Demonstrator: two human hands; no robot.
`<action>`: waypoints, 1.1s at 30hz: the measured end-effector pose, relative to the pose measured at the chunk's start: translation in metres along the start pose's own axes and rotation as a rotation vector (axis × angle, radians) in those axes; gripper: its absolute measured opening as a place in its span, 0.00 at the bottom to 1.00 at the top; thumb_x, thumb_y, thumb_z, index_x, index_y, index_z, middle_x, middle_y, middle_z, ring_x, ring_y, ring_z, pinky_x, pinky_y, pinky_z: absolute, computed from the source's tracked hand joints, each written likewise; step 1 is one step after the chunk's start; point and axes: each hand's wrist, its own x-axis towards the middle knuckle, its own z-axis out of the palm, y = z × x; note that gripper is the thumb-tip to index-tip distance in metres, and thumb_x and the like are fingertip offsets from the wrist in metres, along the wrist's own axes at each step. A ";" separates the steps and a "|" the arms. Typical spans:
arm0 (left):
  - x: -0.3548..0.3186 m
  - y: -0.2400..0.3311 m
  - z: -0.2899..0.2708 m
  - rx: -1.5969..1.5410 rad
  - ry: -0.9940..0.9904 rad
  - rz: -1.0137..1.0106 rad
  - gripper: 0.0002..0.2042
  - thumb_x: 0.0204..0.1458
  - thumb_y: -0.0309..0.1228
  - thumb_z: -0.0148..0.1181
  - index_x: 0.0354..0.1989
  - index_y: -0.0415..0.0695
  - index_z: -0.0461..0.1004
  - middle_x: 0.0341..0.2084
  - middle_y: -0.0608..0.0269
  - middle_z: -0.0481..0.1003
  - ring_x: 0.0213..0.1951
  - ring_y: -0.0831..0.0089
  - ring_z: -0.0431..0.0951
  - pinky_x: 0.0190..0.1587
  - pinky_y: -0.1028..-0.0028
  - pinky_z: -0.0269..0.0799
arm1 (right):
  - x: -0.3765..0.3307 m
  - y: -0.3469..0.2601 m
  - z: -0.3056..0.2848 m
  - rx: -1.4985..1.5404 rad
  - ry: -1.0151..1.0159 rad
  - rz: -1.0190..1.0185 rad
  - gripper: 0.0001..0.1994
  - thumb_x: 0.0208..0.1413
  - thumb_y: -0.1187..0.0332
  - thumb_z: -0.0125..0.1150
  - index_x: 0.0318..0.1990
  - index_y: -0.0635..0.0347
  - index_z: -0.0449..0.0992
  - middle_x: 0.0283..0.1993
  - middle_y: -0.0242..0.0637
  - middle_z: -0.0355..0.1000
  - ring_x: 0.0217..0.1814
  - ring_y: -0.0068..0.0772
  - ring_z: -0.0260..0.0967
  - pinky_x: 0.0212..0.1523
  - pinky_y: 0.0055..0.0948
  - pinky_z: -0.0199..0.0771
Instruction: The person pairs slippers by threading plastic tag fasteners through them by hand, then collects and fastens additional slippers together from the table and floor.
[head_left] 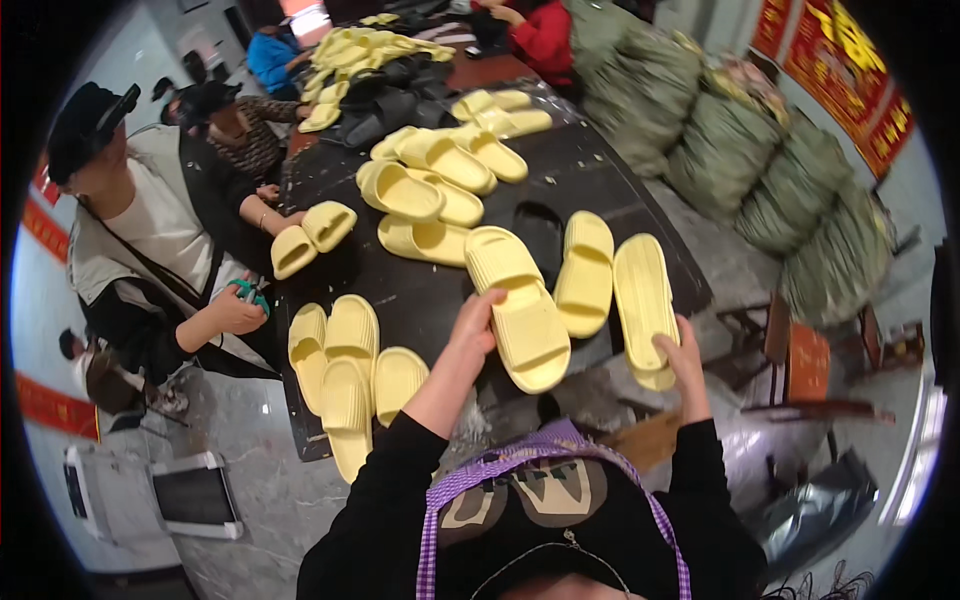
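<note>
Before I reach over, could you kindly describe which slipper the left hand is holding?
Find the near edge of the big dark table facing the purple checked apron. The left hand grips a pale yellow slipper there; it alone is in that hand, and its neighbour to the right is untouched.

Black table (640, 220) passable far right; yellow slippers (440, 160) block centre.

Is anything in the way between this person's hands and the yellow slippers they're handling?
Nothing visible is. The left hand grips one yellow slipper directly, and the right hand holds another slipper by its lower end. A third slipper shows between those two, but it blocks neither hand.
</note>
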 end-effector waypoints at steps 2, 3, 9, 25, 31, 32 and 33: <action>0.015 -0.008 0.020 0.010 0.007 0.099 0.19 0.45 0.22 0.53 0.48 0.33 0.65 0.41 0.49 0.72 0.43 0.57 0.74 0.48 0.61 0.71 | 0.030 -0.001 -0.005 0.000 -0.059 -0.012 0.29 0.45 0.70 0.59 0.56 0.65 0.58 0.49 0.42 0.66 0.49 0.30 0.65 0.49 0.27 0.65; 0.022 -0.009 0.030 0.037 0.002 0.159 0.19 0.44 0.21 0.53 0.47 0.33 0.66 0.39 0.50 0.73 0.41 0.57 0.75 0.45 0.62 0.72 | 0.049 0.010 -0.007 -0.039 -0.069 -0.030 0.28 0.45 0.70 0.59 0.56 0.65 0.59 0.49 0.42 0.66 0.49 0.30 0.65 0.48 0.27 0.65; 0.073 0.015 0.067 0.050 0.040 0.181 0.19 0.44 0.21 0.52 0.48 0.33 0.65 0.40 0.50 0.72 0.41 0.57 0.75 0.45 0.60 0.73 | 0.142 0.003 0.012 0.000 -0.151 -0.078 0.27 0.45 0.70 0.59 0.54 0.66 0.60 0.47 0.42 0.67 0.47 0.31 0.66 0.47 0.28 0.66; 0.052 0.042 0.104 -0.166 0.190 0.128 0.19 0.48 0.26 0.54 0.50 0.36 0.65 0.42 0.48 0.72 0.44 0.54 0.74 0.48 0.58 0.71 | 0.222 -0.087 -0.011 -0.457 0.234 -0.601 0.29 0.37 0.70 0.63 0.52 0.60 0.65 0.50 0.52 0.63 0.49 0.49 0.63 0.48 0.38 0.65; -0.003 0.013 0.053 -0.304 0.115 0.173 0.20 0.48 0.26 0.54 0.51 0.35 0.64 0.42 0.48 0.72 0.43 0.55 0.74 0.48 0.58 0.71 | 0.137 -0.087 -0.013 -0.979 0.354 -0.789 0.32 0.33 0.68 0.68 0.53 0.52 0.66 0.62 0.54 0.48 0.59 0.57 0.52 0.52 0.46 0.59; -0.008 0.010 0.046 -0.311 0.109 0.161 0.20 0.48 0.26 0.54 0.51 0.35 0.64 0.42 0.48 0.72 0.43 0.55 0.74 0.48 0.58 0.71 | 0.130 -0.058 -0.003 -1.026 0.200 -0.774 0.33 0.33 0.68 0.68 0.54 0.51 0.65 0.62 0.54 0.48 0.60 0.57 0.51 0.52 0.46 0.59; -0.016 0.006 0.039 -0.322 0.105 0.171 0.20 0.48 0.26 0.54 0.51 0.35 0.64 0.42 0.48 0.72 0.44 0.55 0.74 0.48 0.58 0.71 | 0.122 -0.042 0.005 -1.069 0.035 -0.758 0.34 0.33 0.68 0.69 0.55 0.50 0.65 0.62 0.54 0.48 0.60 0.57 0.51 0.52 0.47 0.59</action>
